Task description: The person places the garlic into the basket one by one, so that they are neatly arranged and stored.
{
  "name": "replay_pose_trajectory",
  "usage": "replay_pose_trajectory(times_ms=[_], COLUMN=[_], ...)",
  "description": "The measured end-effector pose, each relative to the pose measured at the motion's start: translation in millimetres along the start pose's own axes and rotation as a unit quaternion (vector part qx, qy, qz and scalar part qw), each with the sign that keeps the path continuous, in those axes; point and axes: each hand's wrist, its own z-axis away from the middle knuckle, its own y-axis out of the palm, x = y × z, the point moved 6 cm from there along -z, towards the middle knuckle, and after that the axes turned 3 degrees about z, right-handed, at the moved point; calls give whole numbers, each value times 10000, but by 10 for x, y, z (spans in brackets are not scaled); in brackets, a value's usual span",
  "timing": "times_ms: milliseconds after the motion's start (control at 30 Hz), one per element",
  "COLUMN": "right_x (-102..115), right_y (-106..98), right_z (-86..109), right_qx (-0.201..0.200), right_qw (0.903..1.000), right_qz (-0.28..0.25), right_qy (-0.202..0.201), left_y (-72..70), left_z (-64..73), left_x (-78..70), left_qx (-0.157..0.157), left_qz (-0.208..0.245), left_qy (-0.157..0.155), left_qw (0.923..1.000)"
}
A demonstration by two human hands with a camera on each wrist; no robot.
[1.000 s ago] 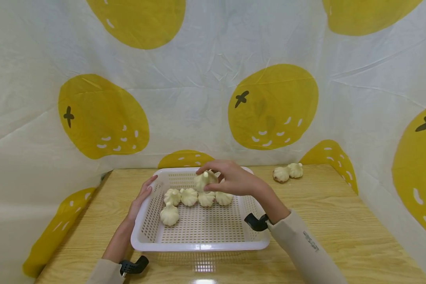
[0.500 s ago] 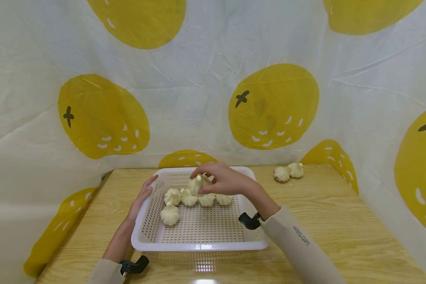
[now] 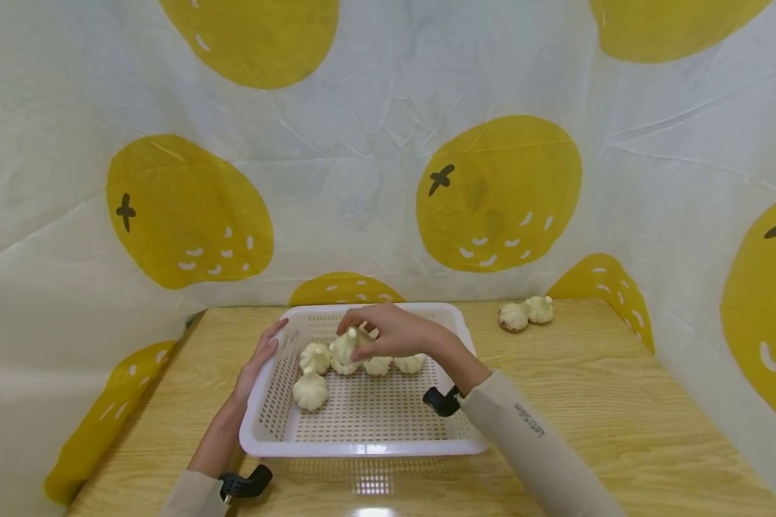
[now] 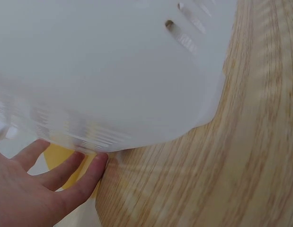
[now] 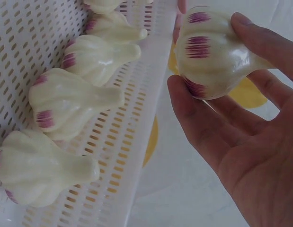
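My right hand (image 3: 388,332) pinches a garlic bulb (image 3: 347,347) between thumb and fingers above the white plastic basket (image 3: 362,450). Purple streaks mark this held garlic bulb (image 5: 208,52) in the right wrist view. Several more garlic bulbs (image 3: 310,391) sit in the basket: a row across its far half, plus one nearer at the left. The raised bulb partly covers one of that row. At the basket's left side is my left hand (image 3: 253,366); in the left wrist view, the fingers (image 4: 80,187) are spread and fairly straight, their tips against the basket's outer wall.
Two garlic bulbs (image 3: 525,314) lie together on the wooden table (image 3: 588,388), at the back right. A white curtain (image 3: 349,201) printed with large yellow fruit hangs close behind the table and along its sides.
My right hand has moved left and slightly down with the garlic bulb, passing over the far row in the basket. My left hand and the basket stay in place.
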Motion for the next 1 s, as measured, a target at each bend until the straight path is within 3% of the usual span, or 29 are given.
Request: replay_pose_trajectory(times_ms=[467,833,1000], right_x=[-144,-148,-185], right_y=[261,388,438], right_z=[-158,-232,-243], right_qx=[651,1069,1191], right_qw=[9969,9933,9908], right_qz=[-190,120,204], right_qy=[402,421,610], left_y=[4,31,30], left_z=[2,6,3], left_x=[-1,-32,-28], left_qx=[-9,-16,33], left_qz=[-26,-33,6], left_qy=[28,60,66], left_qw=[10000,10000,10000])
